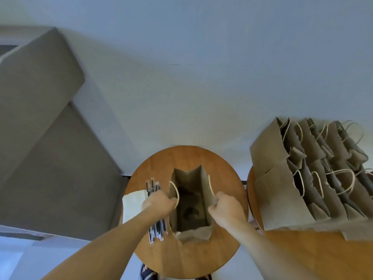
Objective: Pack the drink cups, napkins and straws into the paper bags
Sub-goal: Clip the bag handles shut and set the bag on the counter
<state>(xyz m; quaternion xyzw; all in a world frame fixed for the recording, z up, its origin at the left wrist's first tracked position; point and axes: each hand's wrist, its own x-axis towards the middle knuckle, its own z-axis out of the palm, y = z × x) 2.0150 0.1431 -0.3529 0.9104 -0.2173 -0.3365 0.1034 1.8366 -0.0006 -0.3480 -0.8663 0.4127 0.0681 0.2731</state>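
An open brown paper bag (pixel 188 203) stands upright on a small round wooden table (pixel 187 158). My left hand (pixel 158 203) grips the bag's left rim by its twine handle. My right hand (pixel 227 208) grips the right rim. Dark shapes lie at the bottom of the bag; what they are cannot be told. Wrapped straws (pixel 156 229) lie in a pile on the table just left of the bag, partly under my left wrist. A white stack of napkins (pixel 133 205) sits at the table's left edge.
Several brown paper bags (pixel 310 174) with twine handles stand packed together on a second wooden table (pixel 302 253) at the right. A grey sofa (pixel 40 138) fills the left side. Pale floor lies beyond. Striped footwear (pixel 147 274) shows under the table.
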